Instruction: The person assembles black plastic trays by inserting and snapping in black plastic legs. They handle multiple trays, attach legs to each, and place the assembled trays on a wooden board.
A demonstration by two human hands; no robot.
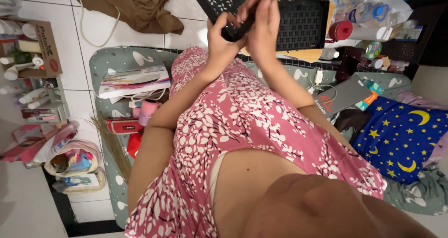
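Observation:
Both my hands are raised in front of me at the top of the head view. My left hand (221, 35) grips the lower edge of a black perforated plastic panel (221, 0) that tilts up out of the frame. My right hand (263, 25) presses against the same panel with its fingers curled over it. A second black perforated basket wall (303, 25) stands just behind my hands. I sit on a grey mattress (116, 63) with white swan print, in a pink patterned dress.
A stack of books (135, 81) and a pink pouch lie left of my knees. A cardboard box of bottles (28, 46) stands far left. Bottles and a red-capped container (343, 30) sit at the upper right. A blue star-print cloth (401, 135) lies right.

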